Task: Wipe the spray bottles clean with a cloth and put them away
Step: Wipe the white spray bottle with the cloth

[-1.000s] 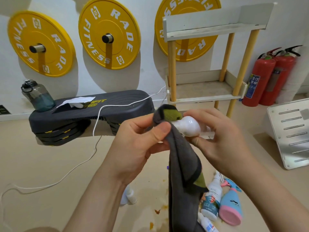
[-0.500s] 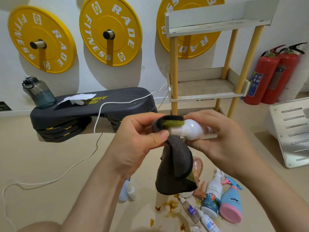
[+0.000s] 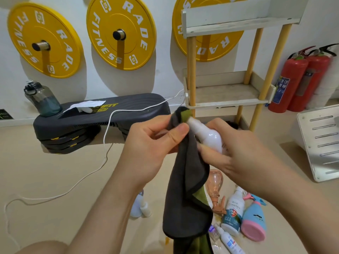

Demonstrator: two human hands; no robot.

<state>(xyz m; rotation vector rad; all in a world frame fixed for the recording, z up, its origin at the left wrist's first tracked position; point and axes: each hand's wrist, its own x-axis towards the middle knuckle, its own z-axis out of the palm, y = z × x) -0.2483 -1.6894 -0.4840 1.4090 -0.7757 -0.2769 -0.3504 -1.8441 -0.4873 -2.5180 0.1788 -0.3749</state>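
Right now your left hand pinches the grey cloth over the top of the white spray bottle, while your right hand grips its body. More bottles lie on the floor.

A gym: wall-hung weight plates, an aerobic step.
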